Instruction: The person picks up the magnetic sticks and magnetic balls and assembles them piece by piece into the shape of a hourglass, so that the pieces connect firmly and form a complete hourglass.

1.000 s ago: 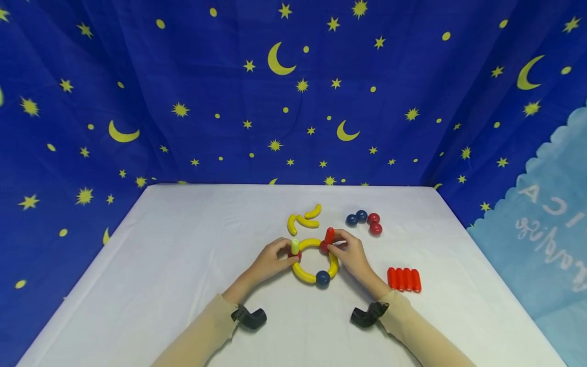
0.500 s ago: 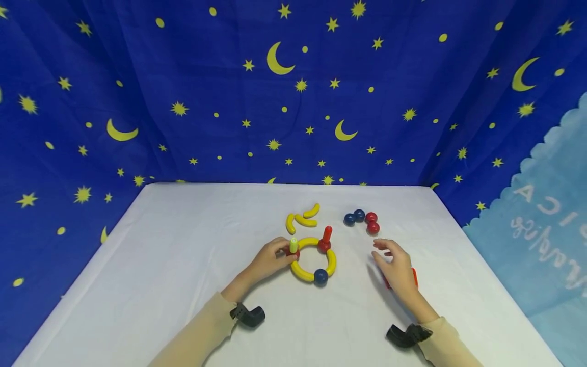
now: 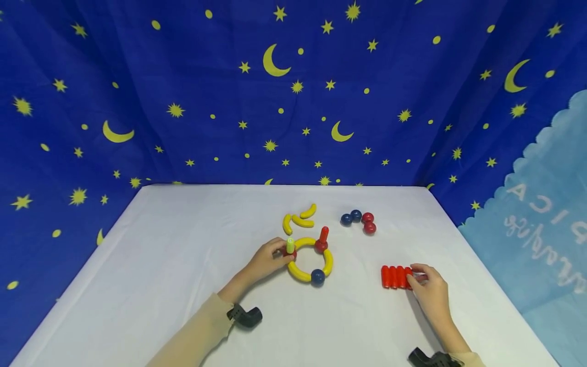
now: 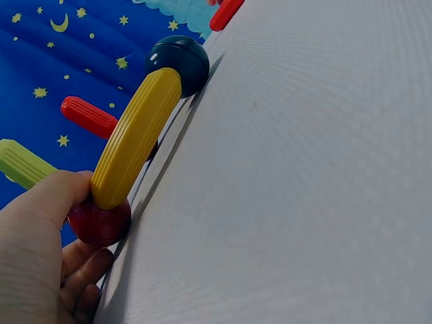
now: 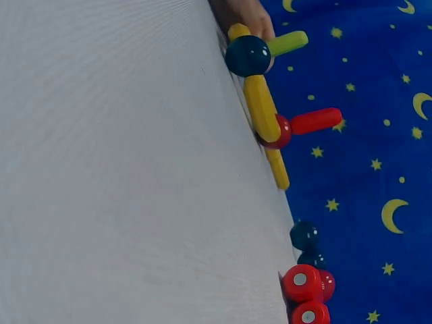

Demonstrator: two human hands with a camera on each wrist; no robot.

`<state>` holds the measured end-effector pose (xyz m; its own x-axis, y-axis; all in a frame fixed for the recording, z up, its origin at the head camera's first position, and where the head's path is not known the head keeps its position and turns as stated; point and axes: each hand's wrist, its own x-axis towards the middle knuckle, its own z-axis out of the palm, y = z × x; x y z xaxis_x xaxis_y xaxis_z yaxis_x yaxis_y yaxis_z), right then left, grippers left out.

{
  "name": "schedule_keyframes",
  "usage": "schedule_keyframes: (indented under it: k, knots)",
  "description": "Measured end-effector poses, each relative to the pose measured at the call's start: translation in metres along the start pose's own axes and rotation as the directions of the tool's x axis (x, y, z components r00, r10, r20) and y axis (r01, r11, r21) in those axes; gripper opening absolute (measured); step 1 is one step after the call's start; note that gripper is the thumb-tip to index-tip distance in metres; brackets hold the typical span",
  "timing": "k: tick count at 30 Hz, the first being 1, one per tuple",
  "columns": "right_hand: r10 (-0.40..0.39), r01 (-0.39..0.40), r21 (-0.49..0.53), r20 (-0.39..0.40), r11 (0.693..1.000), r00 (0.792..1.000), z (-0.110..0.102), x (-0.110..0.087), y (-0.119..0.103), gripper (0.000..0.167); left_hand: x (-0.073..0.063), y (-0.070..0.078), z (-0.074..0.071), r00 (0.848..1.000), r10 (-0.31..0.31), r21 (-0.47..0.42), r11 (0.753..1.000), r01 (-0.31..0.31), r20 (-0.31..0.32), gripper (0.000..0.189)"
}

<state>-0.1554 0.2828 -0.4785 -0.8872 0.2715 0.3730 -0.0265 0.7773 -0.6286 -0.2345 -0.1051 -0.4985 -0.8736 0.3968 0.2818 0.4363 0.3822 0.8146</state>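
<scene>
A ring of curved yellow rods (image 3: 328, 262) lies on the white table, joined by two red balls and a dark blue ball (image 3: 318, 277). My left hand (image 3: 268, 261) grips the ring's left red ball (image 4: 101, 223), thumb on the near side and fingers around behind. From that ball a light green rod (image 3: 290, 245) stands up. A straight red rod (image 3: 324, 234) stands on the back red ball (image 3: 321, 246). My right hand (image 3: 432, 294) pinches the rightmost of several red rods (image 3: 393, 277) lying side by side, its thumb and fingertips around the end rod.
Behind the ring lie three loose curved yellow rods (image 3: 302, 221). Two dark blue balls (image 3: 355, 215) and two red balls (image 3: 369, 228) touch in a cluster at the back right. A blue star-patterned cloth (image 3: 220, 92) hangs beyond the table (image 3: 183, 234).
My right hand has let go of the upright red rod and moved right and nearer, down to the row of red rods. The left hand keeps its hold on the ring.
</scene>
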Motion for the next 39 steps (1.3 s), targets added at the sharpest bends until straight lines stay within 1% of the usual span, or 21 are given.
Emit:
schedule_keyframes:
  k: [1, 4, 7, 8, 11, 15, 19, 24, 28, 31, 33, 35, 37, 39]
  knots:
    - [0.023, -0.023, -0.001, 0.009, 1.000, 1.000, 0.000, 0.000, 0.001, 0.022, -0.001, 0.005, -0.001, 1.000, -0.002, -0.001, 1.000, 0.002, 0.003, 0.014]
    - [0.062, -0.062, -0.007, 0.015, 0.998, 0.998, 0.001, 0.002, 0.004, 0.023, -0.001, 0.004, -0.001, 1.000, -0.016, 0.003, 1.000, 0.016, 0.005, 0.014]
    - [0.069, -0.068, -0.012, 0.015, 0.998, 0.998, 0.002, 0.003, 0.005, 0.024, -0.002, 0.004, -0.002, 1.000, -0.028, 0.010, 1.000, 0.028, 0.009, 0.014]
    - [0.065, -0.065, -0.009, 0.012, 0.998, 0.998, 0.002, 0.003, 0.005, 0.025, -0.001, -0.001, -0.001, 0.999, -0.032, 0.009, 0.999, 0.032, 0.006, 0.015]
    - [0.070, -0.070, 0.000, 0.011, 0.998, 0.997, 0.003, 0.005, 0.004, 0.026, -0.002, -0.002, 0.000, 1.000, -0.027, -0.005, 1.000, 0.027, 0.000, 0.015]
    - [0.076, -0.074, 0.064, -0.029, 0.995, 0.997, 0.003, 0.009, -0.005, 0.028, -0.003, -0.004, -0.001, 1.000, -0.025, -0.012, 1.000, 0.025, -0.002, 0.014]
    - [0.066, -0.053, 0.188, -0.061, 0.981, 0.996, 0.006, 0.013, -0.021, 0.029, -0.004, -0.004, -0.002, 1.000, -0.027, -0.005, 1.000, 0.027, 0.000, 0.012]
    - [0.009, 0.000, 0.349, -0.025, 0.937, 1.000, 0.020, 0.019, -0.051, 0.030, -0.003, -0.002, -0.004, 1.000, -0.014, 0.002, 1.000, 0.014, -0.005, 0.011]
    - [-0.046, 0.020, 0.471, 0.044, 0.882, 0.998, 0.034, 0.019, -0.081, 0.027, -0.002, 0.000, -0.004, 1.000, -0.013, -0.004, 1.000, 0.013, -0.002, 0.012]
    - [-0.086, 0.016, 0.531, 0.107, 0.847, 0.991, 0.045, 0.015, -0.100, 0.025, -0.001, 0.001, -0.003, 1.000, -0.022, -0.008, 1.000, 0.022, 0.007, 0.012]
    - [-0.120, 0.019, 0.553, 0.147, 0.833, 0.982, 0.052, 0.012, -0.109, 0.025, -0.001, 0.000, -0.002, 1.000, -0.014, -0.012, 1.000, 0.014, 0.010, 0.011]
    - [-0.165, 0.040, 0.557, 0.176, 0.829, 0.970, 0.059, 0.009, -0.116, 0.026, -0.001, -0.001, -0.001, 1.000, -0.010, -0.008, 1.000, 0.010, 0.012, 0.011]
    - [-0.225, 0.071, 0.575, 0.201, 0.815, 0.953, 0.065, 0.005, -0.121, 0.026, -0.001, -0.001, 0.000, 1.000, 0.000, -0.006, 1.000, 0.000, 0.012, 0.011]
    - [-0.293, 0.109, 0.598, 0.220, 0.794, 0.930, 0.071, 0.001, -0.125, 0.026, -0.001, -0.001, 0.000, 1.000, 0.009, -0.005, 1.000, -0.009, 0.011, 0.011]
